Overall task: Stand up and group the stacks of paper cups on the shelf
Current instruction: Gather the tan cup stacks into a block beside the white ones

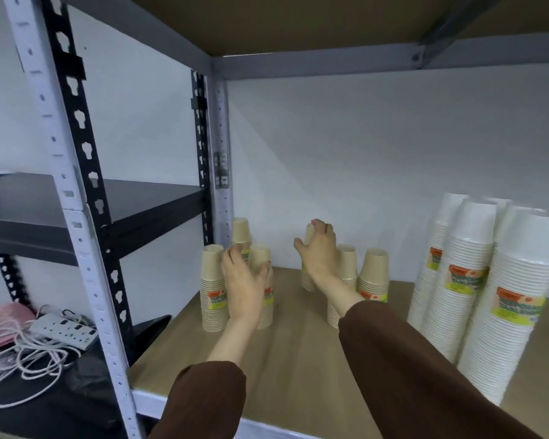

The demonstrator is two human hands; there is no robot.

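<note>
dim, flat indoor light; soft overall, motion blur on hands [244, 280], wide-angle bending at edges.

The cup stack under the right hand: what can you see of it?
A stack of tan paper cups, nested upside down, stands upright at the back of the wooden shelf. The right hand curls round its top, hiding the middle. Two similar stacks stand just right of it; whether they touch is unclear.

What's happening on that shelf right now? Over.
Right hand grips a tan paper cup stack by its top. Left hand open against three grouped tan stacks. Tall white cup stacks upright, clear of both.
</note>
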